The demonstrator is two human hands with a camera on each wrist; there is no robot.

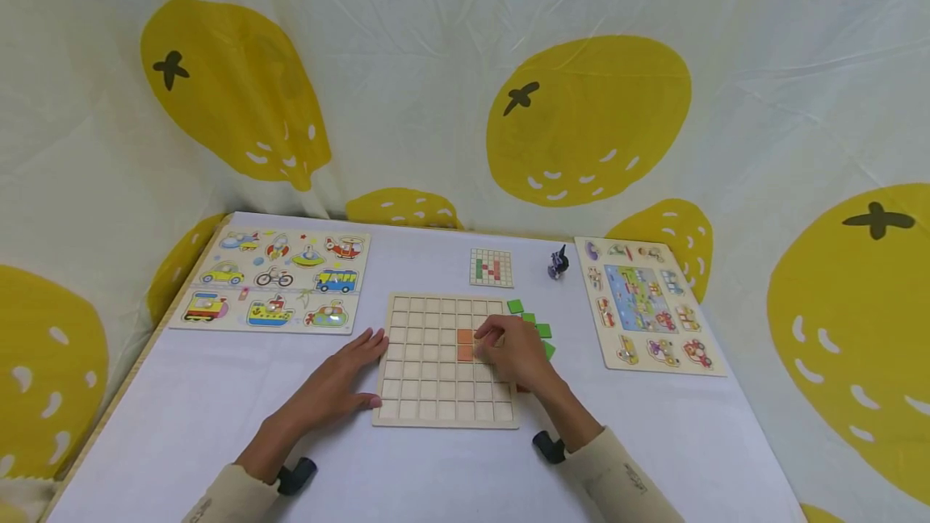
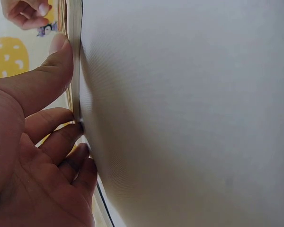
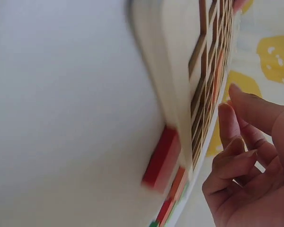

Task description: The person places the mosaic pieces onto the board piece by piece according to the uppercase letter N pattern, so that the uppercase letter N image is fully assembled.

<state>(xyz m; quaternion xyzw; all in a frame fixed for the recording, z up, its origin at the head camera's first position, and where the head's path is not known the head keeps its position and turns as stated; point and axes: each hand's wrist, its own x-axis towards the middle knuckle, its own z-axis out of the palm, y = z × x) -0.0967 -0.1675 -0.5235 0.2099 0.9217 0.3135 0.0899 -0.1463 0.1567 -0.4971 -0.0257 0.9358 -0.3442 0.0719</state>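
Note:
A wooden grid board (image 1: 429, 390) lies on the table, with two orange square tiles (image 1: 465, 353) one above the other in its cells. My left hand (image 1: 341, 378) rests against the board's left edge, fingers spread along it and thumb near the lower corner. Above the cells just right of the orange tiles is my right hand (image 1: 516, 349), its fingers loosely bent. In the right wrist view its thumb and index fingertips (image 3: 226, 111) are close together, with no tile visible between them. Green tiles (image 1: 543, 331) lie right of the board; a red tile (image 3: 162, 158) sits by its edge.
A small card with a coloured grid pattern (image 1: 491, 267) lies behind the board. To its right stands a small dark figurine (image 1: 558, 262). A vehicle peg puzzle (image 1: 269, 281) is at the back left, another picture puzzle (image 1: 647, 305) at the right. A lemon-print curtain (image 1: 407, 103) hangs behind.

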